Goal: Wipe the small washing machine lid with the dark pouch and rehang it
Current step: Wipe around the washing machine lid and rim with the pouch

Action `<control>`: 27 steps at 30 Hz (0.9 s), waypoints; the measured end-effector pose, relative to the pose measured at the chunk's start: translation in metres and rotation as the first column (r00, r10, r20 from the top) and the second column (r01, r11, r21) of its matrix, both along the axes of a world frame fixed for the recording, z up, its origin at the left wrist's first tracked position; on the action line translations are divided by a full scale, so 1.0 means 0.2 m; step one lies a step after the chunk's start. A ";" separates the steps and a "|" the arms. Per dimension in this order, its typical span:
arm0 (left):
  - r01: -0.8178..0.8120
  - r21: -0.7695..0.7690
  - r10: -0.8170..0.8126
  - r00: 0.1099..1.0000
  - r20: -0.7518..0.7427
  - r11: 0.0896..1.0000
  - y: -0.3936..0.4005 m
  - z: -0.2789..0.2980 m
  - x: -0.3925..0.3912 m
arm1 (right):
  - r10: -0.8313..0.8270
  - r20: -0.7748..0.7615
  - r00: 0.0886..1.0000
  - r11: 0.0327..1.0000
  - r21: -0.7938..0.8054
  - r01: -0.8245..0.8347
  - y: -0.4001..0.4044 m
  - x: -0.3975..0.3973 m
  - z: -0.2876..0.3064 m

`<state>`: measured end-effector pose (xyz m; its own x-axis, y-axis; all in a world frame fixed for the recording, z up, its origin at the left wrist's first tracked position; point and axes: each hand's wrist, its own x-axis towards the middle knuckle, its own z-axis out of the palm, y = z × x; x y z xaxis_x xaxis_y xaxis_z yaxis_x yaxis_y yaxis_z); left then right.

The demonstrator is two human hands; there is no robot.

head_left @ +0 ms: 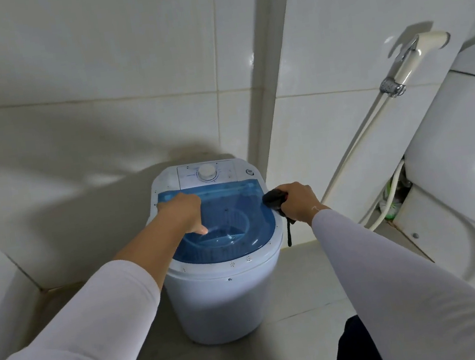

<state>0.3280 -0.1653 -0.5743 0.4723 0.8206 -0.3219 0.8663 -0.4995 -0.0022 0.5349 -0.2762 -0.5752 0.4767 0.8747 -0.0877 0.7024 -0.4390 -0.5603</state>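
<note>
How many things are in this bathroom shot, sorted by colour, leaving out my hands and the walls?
Blue: 1, the washing machine lid
Dark: 1, the pouch
White or cream: 3, the washer body, the spray hose, the toilet
Total: 5

A: What is worn on the arms?

B: Long, close-fitting sleeves of pale white-lavender fabric. The left sleeve (77, 333) is pushed up, ending in a soft rolled edge partway along the forearm. The right sleeve (403, 284) reaches the wrist.

A: Anything else?

B: A dark navy, nearly black garment (357, 349) shows at about 5 o'clock by the bottom edge.
</note>
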 end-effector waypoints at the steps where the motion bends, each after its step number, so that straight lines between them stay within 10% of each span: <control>1: 0.000 0.003 0.000 1.000 -0.007 1.000 0.00 0.00 0.00 | -0.007 -0.009 1.000 1.000 0.002 0.007 0.00 0.00 -0.01; 27: -0.001 0.073 -0.001 1.000 0.019 0.997 -0.08 -0.05 -0.04 | -0.022 0.039 0.999 0.995 -0.097 0.025 -0.28 -0.25 -0.01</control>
